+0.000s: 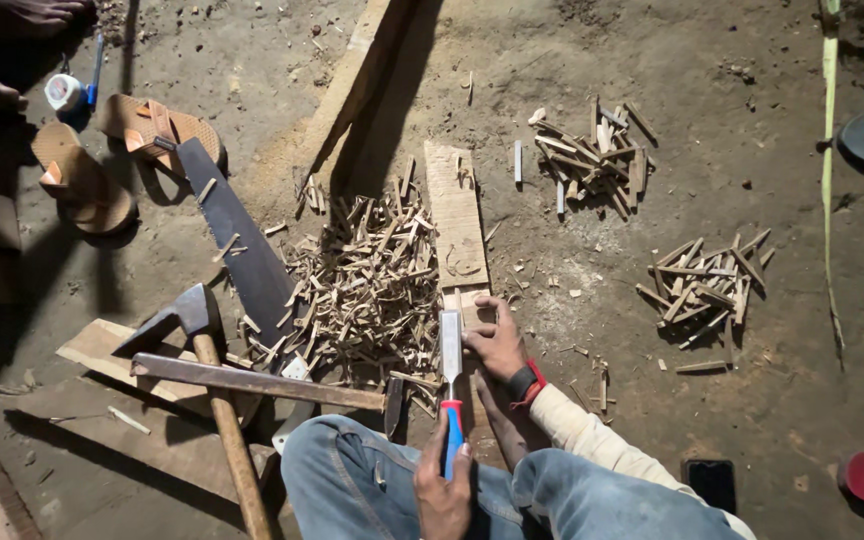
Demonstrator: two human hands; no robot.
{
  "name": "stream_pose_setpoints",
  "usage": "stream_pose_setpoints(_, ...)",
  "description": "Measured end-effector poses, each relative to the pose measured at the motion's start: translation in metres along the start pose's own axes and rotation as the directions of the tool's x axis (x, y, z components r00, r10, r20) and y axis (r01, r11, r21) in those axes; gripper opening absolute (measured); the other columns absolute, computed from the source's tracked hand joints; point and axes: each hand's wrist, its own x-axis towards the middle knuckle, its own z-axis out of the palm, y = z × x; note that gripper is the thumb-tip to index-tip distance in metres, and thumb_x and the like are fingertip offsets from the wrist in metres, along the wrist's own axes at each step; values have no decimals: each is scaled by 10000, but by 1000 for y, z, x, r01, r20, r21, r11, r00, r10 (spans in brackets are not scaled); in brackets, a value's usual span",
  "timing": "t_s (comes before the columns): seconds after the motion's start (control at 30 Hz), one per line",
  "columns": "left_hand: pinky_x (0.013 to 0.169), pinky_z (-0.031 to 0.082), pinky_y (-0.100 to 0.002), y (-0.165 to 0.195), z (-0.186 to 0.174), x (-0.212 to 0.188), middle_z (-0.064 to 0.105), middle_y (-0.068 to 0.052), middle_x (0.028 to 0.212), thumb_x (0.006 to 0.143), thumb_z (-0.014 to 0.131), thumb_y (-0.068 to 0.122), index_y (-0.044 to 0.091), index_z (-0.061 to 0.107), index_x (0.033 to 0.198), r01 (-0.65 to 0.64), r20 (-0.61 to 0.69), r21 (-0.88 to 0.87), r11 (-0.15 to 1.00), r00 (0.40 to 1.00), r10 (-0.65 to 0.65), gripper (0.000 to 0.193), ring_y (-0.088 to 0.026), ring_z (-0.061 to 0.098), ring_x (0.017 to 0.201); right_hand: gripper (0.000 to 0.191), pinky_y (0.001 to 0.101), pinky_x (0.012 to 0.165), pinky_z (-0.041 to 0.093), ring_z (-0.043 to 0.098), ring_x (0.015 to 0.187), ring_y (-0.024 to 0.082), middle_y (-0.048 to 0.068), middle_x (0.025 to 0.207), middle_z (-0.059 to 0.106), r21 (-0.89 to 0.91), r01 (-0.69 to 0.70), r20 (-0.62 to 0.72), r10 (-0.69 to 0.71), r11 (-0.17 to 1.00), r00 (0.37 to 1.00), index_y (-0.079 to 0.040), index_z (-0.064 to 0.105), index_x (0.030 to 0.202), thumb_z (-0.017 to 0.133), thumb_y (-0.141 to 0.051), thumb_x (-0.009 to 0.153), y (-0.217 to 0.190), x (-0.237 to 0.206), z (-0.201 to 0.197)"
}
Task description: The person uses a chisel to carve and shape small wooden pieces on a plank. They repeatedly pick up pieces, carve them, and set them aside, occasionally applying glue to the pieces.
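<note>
Gripping a chisel (451, 380) by its red and blue handle, the left hand (444, 492) has its fingers wrapped tight, the blade set upright against a small wooden block (474, 308) on the ground. The block's near end is pinned by the right hand (498, 342), fingers curled over it. To the left, sandals (92, 160), a handsaw (237, 240), an adze (202, 370) and a heap of wood chips (367, 285) are seen. A plank (455, 212) lies beyond the block. Two piles of cut sticks (592, 158) (707, 285) lie to the right.
</note>
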Motion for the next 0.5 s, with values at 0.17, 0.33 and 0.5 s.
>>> stream_pose_setpoints(0.17, 958, 543, -379, -6, 1, -5, 750, -207, 1202, 884, 674, 107, 47, 624, 1379, 68, -16, -4, 998, 998, -68, 500, -297, 751, 1093, 606, 335, 730, 652, 737, 932, 197, 98, 1104, 664, -59, 62, -9, -63, 996, 998, -91, 449, 1347, 719, 63, 827, 2, -2, -2)
stream_pose_setpoints(0.33, 1014, 507, -366, -11, 4, -11, 716, -215, 1297, 932, 612, 103, 43, 612, 1398, 83, -12, -36, 996, 996, -84, 470, -295, 703, 1211, 588, 296, 762, 633, 746, 954, 167, 85, 1210, 645, -171, 43, -20, -47, 984, 999, -95, 453, 1365, 715, 7, 848, 3, -2, -4)
stream_pose_setpoints(0.5, 947, 569, -335, -13, 8, -16, 767, -179, 1205, 935, 605, 137, 84, 602, 1412, 244, 0, 13, 970, 970, -244, 480, -263, 775, 1077, 584, 304, 775, 623, 730, 955, 160, 68, 1279, 583, -170, 113, -42, -122, 979, 992, -80, 449, 1339, 703, 29, 824, 6, -1, -1)
